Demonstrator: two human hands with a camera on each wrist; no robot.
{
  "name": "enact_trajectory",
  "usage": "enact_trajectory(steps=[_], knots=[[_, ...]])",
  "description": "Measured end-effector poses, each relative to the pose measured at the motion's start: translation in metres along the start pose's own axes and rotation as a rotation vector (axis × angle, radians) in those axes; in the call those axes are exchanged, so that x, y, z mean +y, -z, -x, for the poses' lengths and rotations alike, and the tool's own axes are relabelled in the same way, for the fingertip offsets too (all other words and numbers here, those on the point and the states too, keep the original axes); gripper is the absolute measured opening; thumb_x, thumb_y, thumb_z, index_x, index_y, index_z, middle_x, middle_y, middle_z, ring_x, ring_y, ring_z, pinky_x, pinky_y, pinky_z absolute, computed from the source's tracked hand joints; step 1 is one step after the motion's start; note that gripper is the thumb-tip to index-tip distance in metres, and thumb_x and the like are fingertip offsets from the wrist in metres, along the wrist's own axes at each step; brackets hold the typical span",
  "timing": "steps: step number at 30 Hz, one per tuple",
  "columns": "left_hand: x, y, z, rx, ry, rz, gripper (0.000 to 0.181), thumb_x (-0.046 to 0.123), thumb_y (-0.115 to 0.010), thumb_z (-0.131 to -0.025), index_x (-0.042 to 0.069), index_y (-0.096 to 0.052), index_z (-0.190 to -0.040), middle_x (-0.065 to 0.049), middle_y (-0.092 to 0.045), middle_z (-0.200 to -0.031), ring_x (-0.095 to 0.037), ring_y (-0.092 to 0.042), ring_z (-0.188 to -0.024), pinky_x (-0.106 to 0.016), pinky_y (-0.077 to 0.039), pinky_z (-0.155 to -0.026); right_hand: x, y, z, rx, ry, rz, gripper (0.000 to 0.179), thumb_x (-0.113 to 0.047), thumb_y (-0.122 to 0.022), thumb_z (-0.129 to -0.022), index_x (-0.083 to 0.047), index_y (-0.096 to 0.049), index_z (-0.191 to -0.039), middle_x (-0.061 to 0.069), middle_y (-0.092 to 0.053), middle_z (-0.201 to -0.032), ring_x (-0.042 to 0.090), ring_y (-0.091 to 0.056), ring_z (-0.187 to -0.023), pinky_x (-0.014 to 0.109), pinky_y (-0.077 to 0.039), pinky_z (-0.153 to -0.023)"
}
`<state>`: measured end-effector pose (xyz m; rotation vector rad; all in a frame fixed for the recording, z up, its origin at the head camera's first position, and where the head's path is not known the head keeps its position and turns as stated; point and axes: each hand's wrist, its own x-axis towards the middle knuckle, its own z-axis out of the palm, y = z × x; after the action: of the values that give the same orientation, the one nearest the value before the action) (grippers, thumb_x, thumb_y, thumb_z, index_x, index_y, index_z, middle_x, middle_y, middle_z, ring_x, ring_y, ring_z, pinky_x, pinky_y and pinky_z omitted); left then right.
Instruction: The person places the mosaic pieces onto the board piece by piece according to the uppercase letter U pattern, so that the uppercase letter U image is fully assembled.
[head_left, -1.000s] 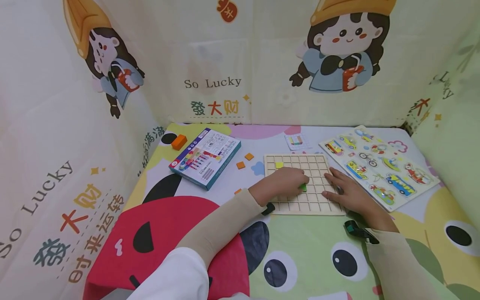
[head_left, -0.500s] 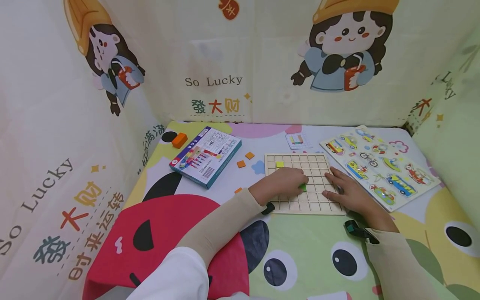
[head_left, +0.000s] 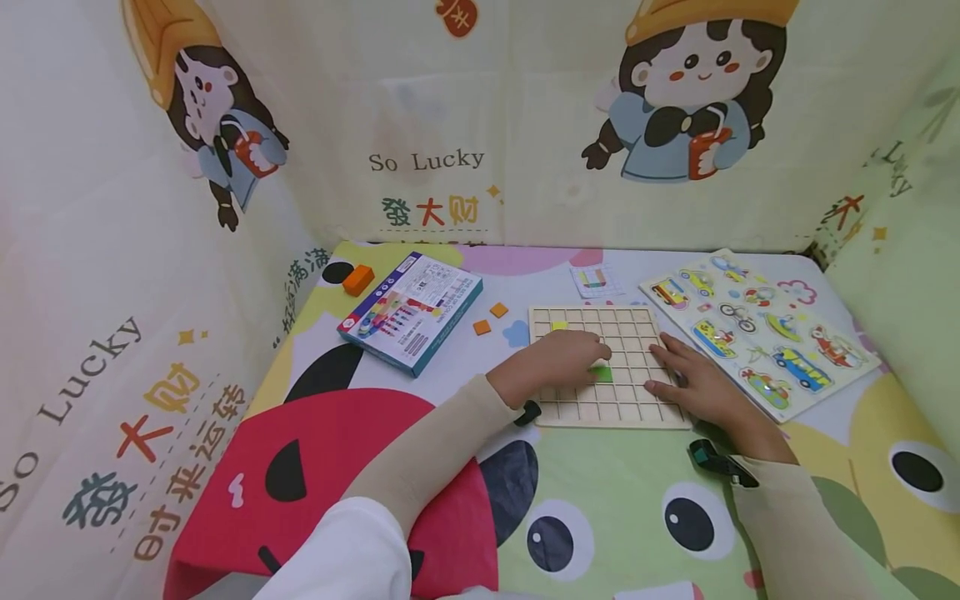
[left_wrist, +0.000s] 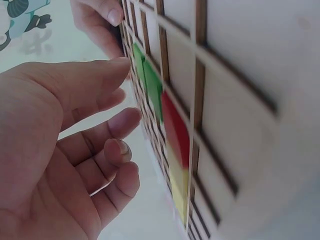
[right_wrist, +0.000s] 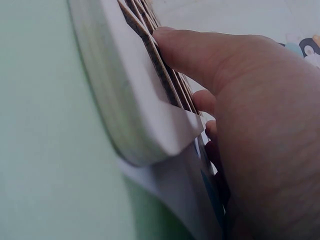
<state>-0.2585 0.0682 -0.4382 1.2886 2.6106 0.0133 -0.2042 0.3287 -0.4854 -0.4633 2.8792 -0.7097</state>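
Observation:
The wooden grid board lies flat in front of me. Over its left part is my left hand, and in the left wrist view its loosely bent fingers hold nothing. Just beyond those fingertips, two green pieces, a red piece and yellow sit in a row of the grid. From the head, green shows below the left fingers and a yellow piece peeks out above the hand; the red is hidden. My right hand rests spread along the board's right edge, thumb over the grid.
A flat printed box lies to the left, with an orange block beside it. Two small orange pieces lie between box and board. Behind the board is a small card. A picture puzzle board adjoins on the right.
My left hand has drawn back slightly to the left and its fingers have come off the green, so more green shows on the board. The right hand has stayed still.

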Motion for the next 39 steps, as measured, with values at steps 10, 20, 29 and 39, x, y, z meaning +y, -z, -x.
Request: enact_trajectory(steps=[10,20,29,39], knots=[[-0.019,0.002,0.031,0.031,-0.021,0.004,0.035,0.03,-0.061,-0.096,0.02,-0.063,-0.129,0.004,-0.06,-0.116,-0.008,-0.055,-0.102,-0.026,-0.047,-0.083,0.003,-0.001,0.003,-0.006,0.003,0.004,0.082,-0.051,-0.059,-0.093,-0.003,-0.029,-0.151,0.018,-0.01,-0.16,0.046,-0.01,-0.142,0.067,-0.016,-0.104],[-0.032,0.001,0.065,0.066,-0.003,0.013,0.033,0.027,-0.061,-0.095,0.018,-0.064,-0.127,0.002,-0.06,-0.112,-0.01,-0.054,-0.093,-0.024,-0.046,-0.077,0.0,0.002,0.003,-0.013,0.002,0.007,0.081,-0.051,-0.059,-0.093,-0.004,-0.029,-0.152,0.018,-0.009,-0.16,0.047,-0.01,-0.142,0.068,-0.015,-0.103],[-0.044,-0.004,0.094,0.059,0.034,0.017,0.036,0.028,-0.064,-0.094,0.018,-0.064,-0.129,0.001,-0.061,-0.115,-0.01,-0.054,-0.096,-0.025,-0.047,-0.08,0.002,0.003,0.001,0.009,-0.002,0.016,0.082,-0.051,-0.06,-0.092,-0.004,-0.031,-0.152,0.017,-0.011,-0.16,0.046,-0.011,-0.142,0.067,-0.016,-0.104],[-0.056,-0.009,0.129,0.014,0.079,0.017,0.04,0.03,-0.067,-0.092,0.018,-0.063,-0.13,0.0,-0.062,-0.115,-0.012,-0.057,-0.1,-0.027,-0.049,-0.084,0.001,0.0,0.0,0.0,0.005,-0.002,0.081,-0.051,-0.06,-0.091,-0.005,-0.031,-0.152,0.017,-0.011,-0.16,0.046,-0.011,-0.142,0.068,-0.016,-0.103]])
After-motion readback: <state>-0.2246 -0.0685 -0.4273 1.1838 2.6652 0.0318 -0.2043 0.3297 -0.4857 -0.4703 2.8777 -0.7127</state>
